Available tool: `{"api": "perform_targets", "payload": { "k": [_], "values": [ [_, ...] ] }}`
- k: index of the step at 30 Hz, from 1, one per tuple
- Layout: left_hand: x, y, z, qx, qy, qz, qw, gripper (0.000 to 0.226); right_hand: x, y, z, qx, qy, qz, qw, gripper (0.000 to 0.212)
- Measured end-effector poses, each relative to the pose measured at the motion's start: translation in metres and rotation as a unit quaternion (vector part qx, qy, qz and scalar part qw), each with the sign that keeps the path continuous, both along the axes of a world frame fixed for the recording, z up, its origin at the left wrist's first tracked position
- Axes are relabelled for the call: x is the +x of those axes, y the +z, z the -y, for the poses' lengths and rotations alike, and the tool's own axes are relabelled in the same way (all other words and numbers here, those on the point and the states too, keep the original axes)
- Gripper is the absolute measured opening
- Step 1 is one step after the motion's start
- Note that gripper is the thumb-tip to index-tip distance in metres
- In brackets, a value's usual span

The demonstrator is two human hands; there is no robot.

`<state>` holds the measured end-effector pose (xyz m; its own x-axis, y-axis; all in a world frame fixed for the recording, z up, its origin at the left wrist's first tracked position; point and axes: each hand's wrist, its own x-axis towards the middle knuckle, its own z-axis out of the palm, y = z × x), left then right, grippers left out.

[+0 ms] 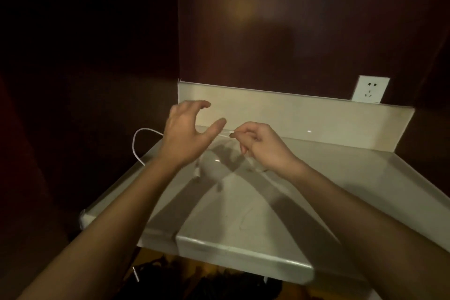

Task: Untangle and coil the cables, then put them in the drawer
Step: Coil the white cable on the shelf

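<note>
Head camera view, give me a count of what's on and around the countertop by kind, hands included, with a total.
Hands: 2, the left hand open above the countertop, the right hand pinching the white cable
White cables: 1, looping past the counter's left edge
Wall sockets: 1, the white socket above the backsplash
Countertops: 1
Total: 5

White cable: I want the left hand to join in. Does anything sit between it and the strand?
Nothing visible does. The left hand hovers open beside the white cable, which the right hand pinches above the countertop.
</note>
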<state>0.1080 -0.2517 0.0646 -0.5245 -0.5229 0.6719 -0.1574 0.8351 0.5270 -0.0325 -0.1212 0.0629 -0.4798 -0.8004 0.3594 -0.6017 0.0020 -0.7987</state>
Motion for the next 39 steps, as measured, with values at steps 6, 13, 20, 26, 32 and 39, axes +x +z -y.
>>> {"api": "perform_targets", "payload": {
  "k": [6,13,20,26,32,39],
  "values": [
    [-0.007,0.000,-0.035,0.388,-0.353,0.037,0.850,0.045,-0.002,0.039,-0.047,-0.062,0.033,-0.018,0.997,0.007],
    [-0.030,0.012,-0.082,0.524,-0.460,-0.097,0.710,0.043,0.005,0.056,-0.074,-0.164,0.051,0.036,0.985,0.010],
    [-0.033,0.033,-0.107,0.522,-0.492,-0.131,0.684,0.049,0.008,0.052,-0.088,-0.193,-0.005,0.026,0.981,0.007],
    [-0.027,0.055,-0.118,0.533,-0.438,-0.192,0.698,0.063,0.011,0.022,-0.094,-0.167,-0.051,0.069,0.982,0.014],
    [-0.026,0.062,-0.133,0.595,-0.356,-0.330,0.640,0.055,0.015,-0.009,-0.104,-0.092,-0.058,-0.016,0.994,0.022],
    [-0.033,0.072,-0.142,0.497,-0.214,-0.456,0.706,0.043,0.035,-0.015,-0.112,-0.032,-0.035,-0.135,0.990,0.019]
  ]
}}
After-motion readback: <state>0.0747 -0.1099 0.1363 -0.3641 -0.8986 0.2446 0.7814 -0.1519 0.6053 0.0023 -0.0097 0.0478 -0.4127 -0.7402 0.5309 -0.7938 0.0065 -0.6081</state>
